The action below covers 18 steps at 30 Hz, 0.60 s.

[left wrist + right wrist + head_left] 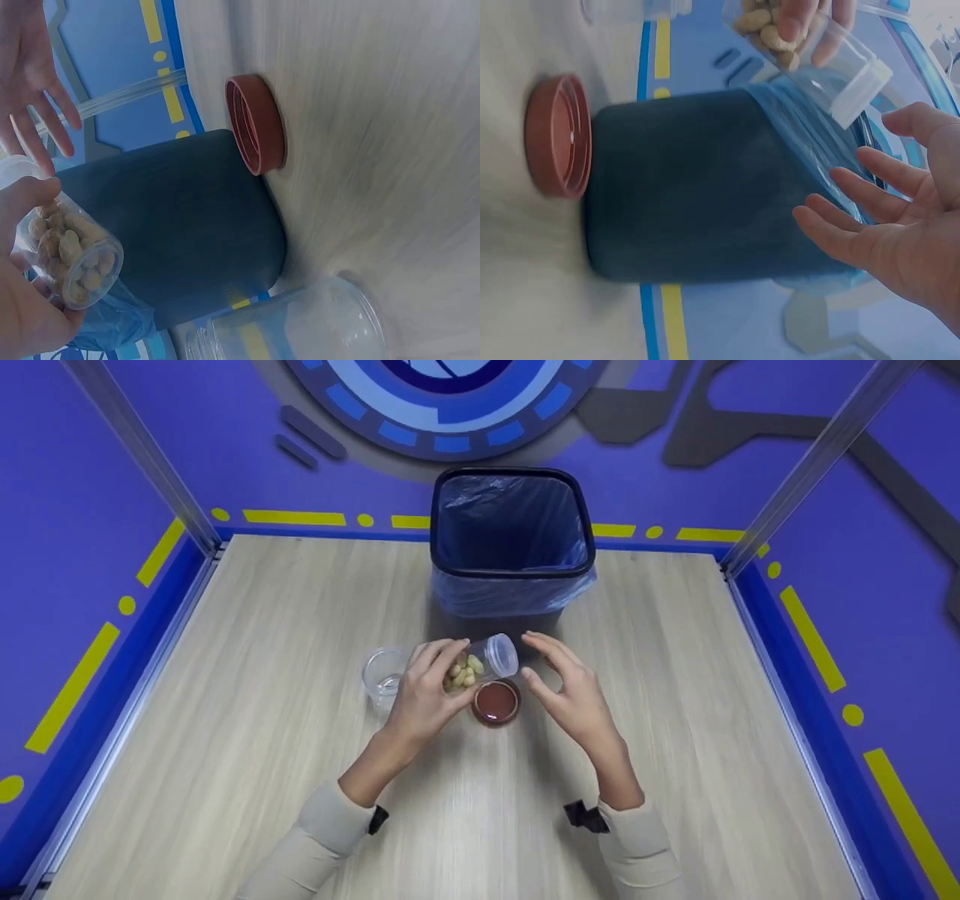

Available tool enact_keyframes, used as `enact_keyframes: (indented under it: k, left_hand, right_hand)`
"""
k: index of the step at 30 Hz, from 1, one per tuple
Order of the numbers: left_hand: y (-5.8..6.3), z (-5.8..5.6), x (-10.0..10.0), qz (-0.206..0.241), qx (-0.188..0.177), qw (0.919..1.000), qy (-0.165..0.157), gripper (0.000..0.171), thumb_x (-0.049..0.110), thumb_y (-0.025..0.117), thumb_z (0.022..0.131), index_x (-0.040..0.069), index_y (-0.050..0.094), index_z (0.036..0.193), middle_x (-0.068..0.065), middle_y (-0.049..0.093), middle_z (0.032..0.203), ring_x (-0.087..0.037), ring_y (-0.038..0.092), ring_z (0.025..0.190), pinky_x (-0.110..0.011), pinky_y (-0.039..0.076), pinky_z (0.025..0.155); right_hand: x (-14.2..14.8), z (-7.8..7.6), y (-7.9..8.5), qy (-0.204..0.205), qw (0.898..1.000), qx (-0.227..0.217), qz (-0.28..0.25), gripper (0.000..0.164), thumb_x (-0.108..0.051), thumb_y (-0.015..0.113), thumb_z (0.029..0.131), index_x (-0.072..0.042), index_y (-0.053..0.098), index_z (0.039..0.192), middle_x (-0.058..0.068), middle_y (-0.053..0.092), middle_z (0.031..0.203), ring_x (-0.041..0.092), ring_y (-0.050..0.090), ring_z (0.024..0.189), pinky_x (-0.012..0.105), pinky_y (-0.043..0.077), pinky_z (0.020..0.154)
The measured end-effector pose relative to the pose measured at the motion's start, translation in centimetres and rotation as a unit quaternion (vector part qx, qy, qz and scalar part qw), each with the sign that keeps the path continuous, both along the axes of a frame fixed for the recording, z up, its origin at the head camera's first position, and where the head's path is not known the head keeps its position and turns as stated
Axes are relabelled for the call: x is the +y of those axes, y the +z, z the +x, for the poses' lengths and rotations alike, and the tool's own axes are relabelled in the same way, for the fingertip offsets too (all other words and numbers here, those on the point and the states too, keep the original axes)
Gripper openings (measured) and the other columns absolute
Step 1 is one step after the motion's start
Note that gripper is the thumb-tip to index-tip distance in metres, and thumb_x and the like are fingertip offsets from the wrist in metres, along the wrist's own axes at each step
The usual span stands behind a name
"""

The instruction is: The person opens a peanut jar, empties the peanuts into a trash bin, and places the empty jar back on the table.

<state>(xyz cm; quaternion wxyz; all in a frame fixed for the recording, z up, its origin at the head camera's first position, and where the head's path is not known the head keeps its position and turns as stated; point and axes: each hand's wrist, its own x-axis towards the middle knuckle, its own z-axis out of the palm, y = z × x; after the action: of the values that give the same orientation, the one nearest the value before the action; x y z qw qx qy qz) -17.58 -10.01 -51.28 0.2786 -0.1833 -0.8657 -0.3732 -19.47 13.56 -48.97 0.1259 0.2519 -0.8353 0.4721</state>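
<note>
Left hand [427,686]: gripping a small clear jar [481,654], tilted above the tabletop [675,675], pale nut-like pieces [466,671] inside, translucent lid [504,655] pointing toward the right hand.
Right hand [574,690]: released, fingers spread, a narrow gap between fingertips and lid.
Red-brown screw cap [496,705]: one, on the wood between the hands, hollow side up.
Larger clear jar [384,673]: one, just beyond the left hand's outer side.
Bin [512,574]: dark-rimmed, blue-lined, close behind the held jar, at the far edge.
Bare wood spreads wide either side, reaching metal edging [118,727].
</note>
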Motion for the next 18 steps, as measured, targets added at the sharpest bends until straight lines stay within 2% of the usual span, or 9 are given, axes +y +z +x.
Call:
enact_keyframes:
  k: [5, 9, 18]
  left_hand:
    - [-0.2, 0.2, -0.2, -0.005, 0.011, 0.9998, 0.015, 0.06, 0.011, 0.092, 0.071, 0.003, 0.068, 0.126, -0.013, 0.065, 0.119, -0.03, 0.06, 0.11, -0.042, 0.053, 0.095]
    - [-0.5, 0.4, -0.5, -0.003, 0.007, 0.9997, 0.022, 0.062, 0.01, 0.093, 0.07, 0.004, 0.068, 0.126, -0.013, 0.066, 0.118, -0.03, 0.06, 0.107, -0.042, 0.054, 0.092]
    - [-0.8, 0.2, -0.9, -0.011, -0.005, 0.9994, 0.031, 0.06, 0.011, 0.092, 0.072, 0.004, 0.068, 0.126, -0.013, 0.065, 0.119, -0.03, 0.06, 0.106, -0.041, 0.054, 0.093]
  right_hand:
    - [-1.1, -0.6, -0.1, 0.031, 0.999, -0.009, -0.007, 0.042, -0.017, 0.069, 0.098, -0.009, 0.062, 0.138, 0.006, 0.06, 0.142, 0.02, 0.054, 0.133, 0.041, 0.05, 0.105]
    - [-1.4, -0.8, -0.2, 0.048, 0.998, -0.02, -0.021, 0.041, -0.018, 0.068, 0.098, -0.01, 0.062, 0.138, 0.005, 0.059, 0.143, 0.02, 0.054, 0.133, 0.045, 0.052, 0.103]
    - [-2.1, -1.3, 0.2, 0.072, 0.997, -0.015, -0.019, 0.042, -0.019, 0.067, 0.099, -0.012, 0.061, 0.14, 0.003, 0.059, 0.143, 0.018, 0.055, 0.132, 0.042, 0.053, 0.101]
